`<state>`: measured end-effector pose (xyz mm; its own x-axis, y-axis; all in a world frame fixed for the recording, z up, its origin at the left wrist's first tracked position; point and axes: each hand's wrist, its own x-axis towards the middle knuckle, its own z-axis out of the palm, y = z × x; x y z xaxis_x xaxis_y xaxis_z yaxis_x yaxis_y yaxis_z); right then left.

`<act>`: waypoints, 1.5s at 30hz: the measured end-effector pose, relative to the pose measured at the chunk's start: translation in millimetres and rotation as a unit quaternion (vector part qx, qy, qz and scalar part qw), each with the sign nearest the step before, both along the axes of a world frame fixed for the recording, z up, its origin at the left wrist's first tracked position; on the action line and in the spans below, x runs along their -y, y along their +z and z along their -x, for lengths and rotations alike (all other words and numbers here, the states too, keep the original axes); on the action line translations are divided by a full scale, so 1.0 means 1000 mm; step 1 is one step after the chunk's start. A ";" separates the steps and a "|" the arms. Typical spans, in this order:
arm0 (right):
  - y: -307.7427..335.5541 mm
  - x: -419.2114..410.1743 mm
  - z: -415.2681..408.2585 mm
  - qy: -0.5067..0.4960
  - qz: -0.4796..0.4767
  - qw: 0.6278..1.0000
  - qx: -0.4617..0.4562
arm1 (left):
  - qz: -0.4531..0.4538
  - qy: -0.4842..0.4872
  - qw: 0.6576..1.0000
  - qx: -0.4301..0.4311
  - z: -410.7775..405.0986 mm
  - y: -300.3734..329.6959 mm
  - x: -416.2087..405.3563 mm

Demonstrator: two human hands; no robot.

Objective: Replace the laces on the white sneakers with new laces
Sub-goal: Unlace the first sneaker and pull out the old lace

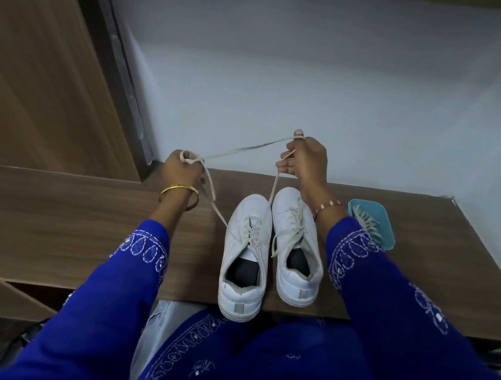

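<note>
Two white sneakers stand side by side on a wooden table (80,226), toes pointing away from me. The left sneaker (244,252) overhangs the near edge a little; the right sneaker (294,245) sits beside it. An off-white lace (241,149) is stretched in the air between my hands, and both its ends run down to the left sneaker. My left hand (182,170) pinches one part of it above the table's far left. My right hand (304,161) grips the other part above the right sneaker's toe. The right sneaker's own lace hangs loose.
A teal plastic box (385,235) holding another pale lace stands at the right, just behind my right forearm. A pale wall rises behind the table. A wooden door or panel (30,68) stands at the left. My blue sleeves cover the near table edge.
</note>
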<state>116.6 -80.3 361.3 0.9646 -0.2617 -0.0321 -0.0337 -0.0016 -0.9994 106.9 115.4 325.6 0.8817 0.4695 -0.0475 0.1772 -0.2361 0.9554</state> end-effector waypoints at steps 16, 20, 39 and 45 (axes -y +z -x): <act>-0.086 -0.011 0.075 0.224 0.472 0.842 -0.134 | -0.277 -0.228 0.915 -0.185 0.056 -0.087 0.036; -0.108 -0.014 0.090 0.245 0.481 0.831 -0.133 | -0.228 -0.258 0.921 -0.180 0.059 -0.088 0.038; -0.116 -0.015 0.079 0.188 0.443 0.872 -0.092 | -0.203 -0.251 0.940 -0.111 0.056 -0.096 0.026; -0.119 -0.021 0.075 0.169 0.462 0.868 -0.073 | -0.205 -0.250 0.940 -0.108 0.058 -0.101 0.027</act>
